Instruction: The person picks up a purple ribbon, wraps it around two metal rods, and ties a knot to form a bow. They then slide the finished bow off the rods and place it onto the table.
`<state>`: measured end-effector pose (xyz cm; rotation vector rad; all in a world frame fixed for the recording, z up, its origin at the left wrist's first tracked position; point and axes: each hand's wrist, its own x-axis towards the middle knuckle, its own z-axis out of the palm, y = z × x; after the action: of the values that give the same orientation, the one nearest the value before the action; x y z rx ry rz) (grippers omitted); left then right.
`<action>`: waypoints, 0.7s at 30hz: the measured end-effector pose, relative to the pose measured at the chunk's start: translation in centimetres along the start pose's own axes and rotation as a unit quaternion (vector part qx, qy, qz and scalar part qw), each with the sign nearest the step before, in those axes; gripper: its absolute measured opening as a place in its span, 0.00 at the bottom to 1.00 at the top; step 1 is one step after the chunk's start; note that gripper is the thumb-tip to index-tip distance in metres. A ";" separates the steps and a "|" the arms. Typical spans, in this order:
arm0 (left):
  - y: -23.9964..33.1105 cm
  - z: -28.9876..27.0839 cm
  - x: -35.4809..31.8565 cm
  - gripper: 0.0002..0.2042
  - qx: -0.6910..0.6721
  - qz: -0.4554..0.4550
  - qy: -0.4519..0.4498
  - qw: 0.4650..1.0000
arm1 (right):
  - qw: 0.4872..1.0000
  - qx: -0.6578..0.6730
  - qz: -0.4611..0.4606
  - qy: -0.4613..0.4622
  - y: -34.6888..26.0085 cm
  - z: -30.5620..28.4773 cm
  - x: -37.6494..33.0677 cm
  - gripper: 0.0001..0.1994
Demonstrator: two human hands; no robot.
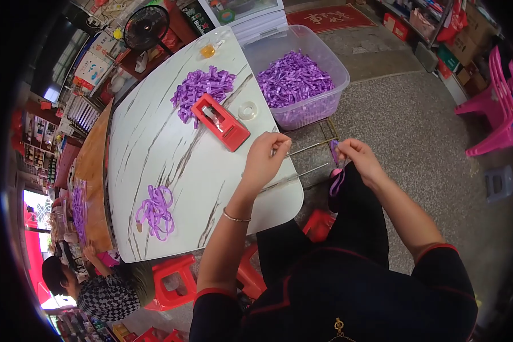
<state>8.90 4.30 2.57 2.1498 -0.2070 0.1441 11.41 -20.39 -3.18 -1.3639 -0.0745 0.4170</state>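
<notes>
Pinching is the whole job here: your left hand [265,157] has its fingertips pressed together on the near end of the thin metal rods [305,162] just off the desk's [154,142] right edge, and your right hand [362,162] pinches a purple ribbon [336,171] that hangs down over your knee; whether the ribbon already touches the rods, I cannot tell. Judging by that, you do best to keep the rods level and steady with the left grip; feed the ribbon with the right under light, even pull, so it lies flat and does not twist; hold close to the rod tips for control.

As for containers: the clear tub [325,108] stands on the floor against the desk's far right corner and is about half full of purple ribbon pieces; a loose heap of the same pieces [202,88] lies on the desk near its far edge, with a red tape holder [219,121] just beside it; a tangle of ribbon loops [157,211] sits toward the near left corner.
</notes>
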 end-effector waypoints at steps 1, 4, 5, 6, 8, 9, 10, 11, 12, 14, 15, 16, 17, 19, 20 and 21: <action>-0.5 0.2 0.2 0.07 0.000 -0.001 0.002 1.000 | 1.000 -0.001 0.001 -0.002 0.4 0.5 0.4 0.07; -1.4 0.9 0.5 0.07 -0.010 0.006 0.023 1.000 | 0.999 -0.007 -0.042 -0.026 1.6 2.2 1.5 0.07; -1.4 1.0 0.6 0.07 -0.008 -0.001 0.023 1.000 | 0.999 -0.007 -0.041 -0.027 2.0 2.7 1.6 0.07; -1.4 1.2 0.7 0.07 -0.007 -0.007 0.024 1.000 | 0.997 -0.005 -0.058 -0.053 2.4 3.1 1.7 0.07; -1.5 1.4 0.9 0.06 0.009 0.002 0.025 1.000 | 0.995 0.007 -0.062 -0.075 3.2 3.9 1.7 0.06; -1.6 1.5 1.0 0.06 0.025 0.011 0.027 0.999 | 0.995 0.007 -0.062 -0.075 3.4 4.3 1.7 0.06; -1.5 1.6 1.0 0.06 0.025 0.011 0.027 0.999 | 0.996 0.010 -0.060 -0.066 3.6 4.6 1.6 0.06; -1.4 1.6 1.1 0.05 0.038 0.018 0.025 0.999 | 0.997 0.014 -0.059 -0.058 3.8 4.9 1.5 0.06; -1.3 1.6 1.1 0.05 0.050 0.025 0.022 0.998 | 0.997 0.018 -0.052 -0.055 4.1 5.1 1.4 0.05; -1.3 1.7 1.3 0.05 0.079 0.020 0.012 0.997 | 0.997 0.020 -0.055 -0.048 4.2 5.4 1.3 0.05; -1.3 1.7 1.3 0.06 0.108 0.015 0.002 0.994 | 0.997 0.021 -0.059 -0.043 4.3 5.6 1.2 0.06; -1.2 1.7 1.3 0.06 0.109 0.015 0.002 0.994 | 0.997 0.021 -0.059 -0.043 4.3 5.8 1.1 0.06; -1.1 1.7 1.3 0.07 0.134 0.010 -0.005 0.991 | 0.997 0.021 -0.060 -0.034 4.3 6.0 1.0 0.06; -0.8 1.8 1.2 0.08 0.158 0.005 -0.013 0.987 | 0.998 0.022 -0.062 -0.025 4.5 6.0 0.6 0.06; -0.7 1.9 1.3 0.09 0.166 -0.004 -0.019 0.986 | 0.998 0.011 -0.051 -0.025 4.7 5.9 0.5 0.06; -0.6 2.0 1.3 0.09 0.173 -0.013 -0.026 0.985 | 0.999 0.000 -0.040 -0.025 4.8 5.8 0.2 0.07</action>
<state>10.37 2.81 1.27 2.5031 -0.1954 0.1165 8.73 -14.23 -6.60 -1.3458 -0.1700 0.3830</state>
